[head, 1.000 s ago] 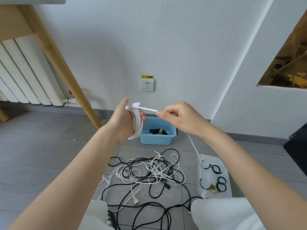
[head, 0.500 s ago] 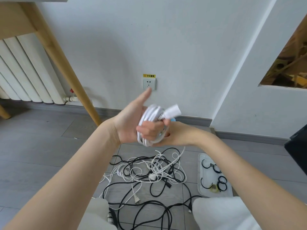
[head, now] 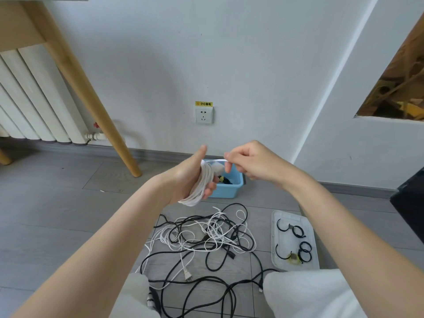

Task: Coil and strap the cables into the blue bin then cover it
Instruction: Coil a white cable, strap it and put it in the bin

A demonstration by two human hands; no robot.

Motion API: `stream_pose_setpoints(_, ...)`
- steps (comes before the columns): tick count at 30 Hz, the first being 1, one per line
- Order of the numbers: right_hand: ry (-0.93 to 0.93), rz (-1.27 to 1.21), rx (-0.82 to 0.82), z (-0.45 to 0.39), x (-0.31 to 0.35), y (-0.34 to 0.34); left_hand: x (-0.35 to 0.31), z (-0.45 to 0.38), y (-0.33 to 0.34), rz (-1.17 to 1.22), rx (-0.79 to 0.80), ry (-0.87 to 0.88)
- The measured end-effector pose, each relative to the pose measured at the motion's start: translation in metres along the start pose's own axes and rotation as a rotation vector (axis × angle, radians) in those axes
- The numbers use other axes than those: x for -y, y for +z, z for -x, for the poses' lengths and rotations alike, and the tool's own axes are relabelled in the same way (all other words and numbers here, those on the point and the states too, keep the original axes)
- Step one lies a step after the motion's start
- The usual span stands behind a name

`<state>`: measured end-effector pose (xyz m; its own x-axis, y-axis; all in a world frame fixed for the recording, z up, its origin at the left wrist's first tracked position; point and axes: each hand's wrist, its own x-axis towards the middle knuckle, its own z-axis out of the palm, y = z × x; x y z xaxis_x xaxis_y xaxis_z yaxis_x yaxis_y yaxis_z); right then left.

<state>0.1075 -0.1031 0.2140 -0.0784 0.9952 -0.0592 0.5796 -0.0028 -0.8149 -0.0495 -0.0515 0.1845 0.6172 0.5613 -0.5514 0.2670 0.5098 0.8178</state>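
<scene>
My left hand (head: 188,177) grips a coiled white cable (head: 199,189), thumb pointing up. My right hand (head: 250,162) pinches the cable's free end, stretched taut across the top of the coil. Behind the hands, the blue bin (head: 230,188) sits on the floor by the wall with a dark cable and a yellow tag inside; its left part is hidden by my hand. A tangle of black and white cables (head: 206,237) lies on the floor in front of me. The clear lid (head: 277,216) lies at the right, holding several black strap rings (head: 296,231).
A wooden table leg (head: 91,95) slants down at the left, with a white radiator (head: 29,97) behind it. A wall socket (head: 203,114) is above the bin. My knees (head: 305,292) frame the bottom. A dark object (head: 410,203) stands at the right edge.
My right hand came off the coil and pulled the white cable end to the right across the top. My left hand turned, showing its back, with the coil held in its fingers.
</scene>
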Motion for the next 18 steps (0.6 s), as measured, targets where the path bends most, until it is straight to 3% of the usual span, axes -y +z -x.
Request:
stream_pose_setpoints(6, 0.008, -0.155, 0.290, 0.009, 0.008, 0.009, -0.009, 0.003, -0.015, 0.693, -0.249, 0.313)
stream_pose_setpoints(10, 0.038, -0.101, 0.412, 0.008, 0.006, 0.018, -0.012, 0.006, -0.018, 0.759, -0.213, 0.413)
stream_pose_setpoints(12, 0.078, -0.034, 0.474, 0.007, 0.005, 0.023, -0.014, 0.007, -0.015, 0.770, -0.117, 0.460)
stream_pose_setpoints(14, 0.135, 0.042, 0.507, 0.005, 0.003, 0.024, -0.017, 0.012, -0.014, 0.773, 0.078, 0.460)
stream_pose_setpoints(18, 0.170, 0.305, 0.431, 0.002, -0.007, 0.020, -0.014, 0.021, -0.014, 0.408, 0.564, 0.324)
